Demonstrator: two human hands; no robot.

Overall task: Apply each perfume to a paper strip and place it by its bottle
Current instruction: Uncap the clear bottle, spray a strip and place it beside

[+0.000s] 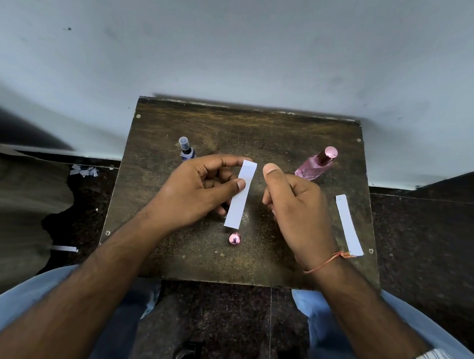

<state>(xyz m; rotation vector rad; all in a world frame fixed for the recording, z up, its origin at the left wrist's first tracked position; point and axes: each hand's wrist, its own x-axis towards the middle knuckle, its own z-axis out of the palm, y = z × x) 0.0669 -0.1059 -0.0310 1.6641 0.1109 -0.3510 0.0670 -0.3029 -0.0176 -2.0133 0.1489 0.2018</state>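
- Two perfume bottles stand at the far side of the dark wooden table (274,126): a small dark bottle (186,148) with a clear cap at the far left, and a pink bottle (317,164) at the far right, its sprayer bare.
- One pink cap (234,238) sits on the table nearer the person, just below the lower end of the held strip.
- Left hand (199,188) holds a white paper strip (240,194) above the middle of the table; the thumb presses on its front and the index finger curls over near its upper end, the other fingers curled behind it.
- Right hand (294,207) hangs just right of that strip, apart from it, thumb raised and fingers curled in loosely; whether anything is in them cannot be told from this side. A thin orange thread (325,262) circles its wrist.
- One second strip (348,225) lies flat near the table's right edge, nearer the person than the pink bottle and apart from it.
- Several paper scraps (84,170) lie on the floor to the left of the table, and another strip piece (63,248) lies closer to the person's knee.
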